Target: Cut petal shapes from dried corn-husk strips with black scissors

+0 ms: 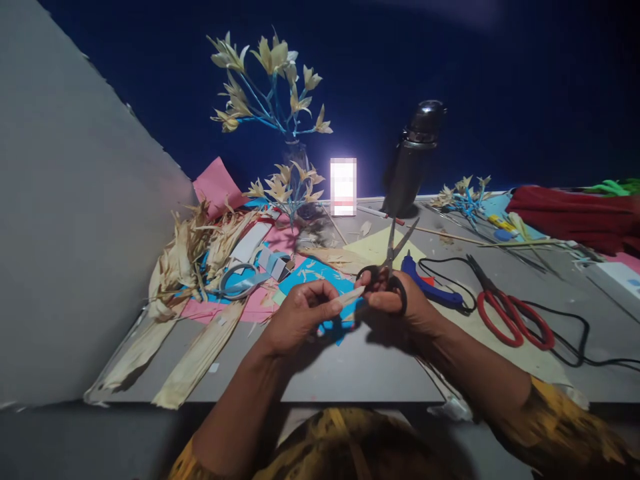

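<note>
Near the middle of the table, my left hand (307, 313) pinches a small pale piece of husk (352, 296) between thumb and fingers. My right hand (395, 300) holds black-handled scissors (391, 257), whose blades point up and away, spread apart. The right fingertips are at the other end of the husk piece; whether they grip it is hard to tell. Blue paper (313, 277) with small husk scraps lies beneath and beyond my hands. Husk flowers on blue stems (273, 100) stand in a vase behind.
Dried husks (185, 260), pink paper (219, 187) and a tape roll (243, 281) lie left. A blue glue gun (431, 287), red-handled scissors (515, 317) and a black cord are right. Behind stand a lit phone (343, 187) and a dark flask (413, 160). Red cloth (570, 217) lies far right.
</note>
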`<state>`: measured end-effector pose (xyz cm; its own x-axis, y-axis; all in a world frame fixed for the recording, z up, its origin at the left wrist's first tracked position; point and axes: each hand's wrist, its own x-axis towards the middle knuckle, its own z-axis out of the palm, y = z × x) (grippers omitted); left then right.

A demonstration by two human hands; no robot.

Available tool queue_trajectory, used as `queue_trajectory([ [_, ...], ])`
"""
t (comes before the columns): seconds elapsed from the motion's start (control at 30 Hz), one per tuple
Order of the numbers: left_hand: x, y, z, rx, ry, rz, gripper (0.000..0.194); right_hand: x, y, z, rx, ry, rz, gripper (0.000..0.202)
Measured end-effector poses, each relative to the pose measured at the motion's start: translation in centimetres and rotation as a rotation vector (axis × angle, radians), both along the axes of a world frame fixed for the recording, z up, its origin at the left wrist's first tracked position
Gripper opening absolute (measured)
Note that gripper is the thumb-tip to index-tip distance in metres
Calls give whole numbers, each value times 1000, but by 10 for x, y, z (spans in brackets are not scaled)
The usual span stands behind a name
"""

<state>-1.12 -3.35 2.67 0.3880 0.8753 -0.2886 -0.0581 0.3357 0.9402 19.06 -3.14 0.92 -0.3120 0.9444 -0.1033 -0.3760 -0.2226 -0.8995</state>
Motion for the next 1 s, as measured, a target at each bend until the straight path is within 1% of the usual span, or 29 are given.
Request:
queue_trajectory([
  [0.07,2,-1,0,56,39,0,32,-4,-3,1,-6,-79,17,39],
  [0.17,6,-3,1,118,57,-27,30,-9,-7,2,-8,-123,11,34],
  [0.23,7,-4,1,122,41,-52,30,-10,-7,1,-18,-96,20,31],
  [0.33,4,-5,2,105,23,-61,28,-7,-4,-2,-62,27,49,31],
  [0.4,2,-5,2,97,15,-52,28,-4,-1,-2,-84,91,26,32],
  [0.43,1,-5,2,94,14,-43,28,-3,-1,-2,-80,87,1,32],
  [0.53,2,-5,3,79,52,-19,27,-1,-1,0,-28,-26,-43,34],
  [0.6,4,-5,4,84,83,-21,26,-2,-3,2,-6,-114,-25,34],
  [0.7,5,-6,3,109,60,-54,26,-4,-5,3,-17,-164,-20,31],
  [0.77,3,-6,3,97,37,-57,27,-4,-3,3,-55,-132,-29,31],
  [0.87,-1,-5,1,42,34,-25,30,0,4,2,-98,-44,-64,30],
  [0.93,-2,-5,-2,1,8,3,32,3,8,1,-61,-7,-111,31],
  [1.0,-1,-6,-6,-34,-44,26,33,3,8,0,-16,-25,-128,34],
])
